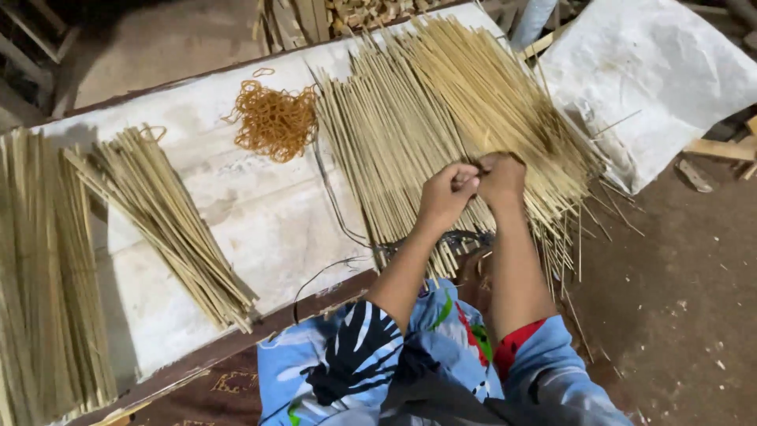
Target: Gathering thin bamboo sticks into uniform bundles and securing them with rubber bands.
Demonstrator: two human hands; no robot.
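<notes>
Grip: the left hand [444, 194] and the right hand [501, 177] meet fingertip to fingertip above the large pile of thin bamboo sticks [457, 118], fingers curled in; both hands rest on the sticks, but what the closed fingers pinch between them is hidden, so it cannot be told whether either grip has hold of a stick.

The pile lies fanned across the right-hand part of the surface [268, 213], from the far edge down to the near edge, where the stick ends overhang. The hands sit over the near half of that pile, close to the near edge.

A tangle of orange rubber bands [274, 120] lies toward the far edge, just left of the pile and apart from it.

A smaller bundle of sticks [169, 225] lies diagonally on the left part of the surface, its near end at the near edge. A further flat bundle of sticks [43, 284] lies at the left end.

A thin dark cord [335, 207] runs along the left flank of the large pile toward the near edge.

A white sack [654, 79] lies on the floor beyond the right end of the surface.

Both forearms emerge from blue patterned sleeves [441, 363] at the near edge.
</notes>
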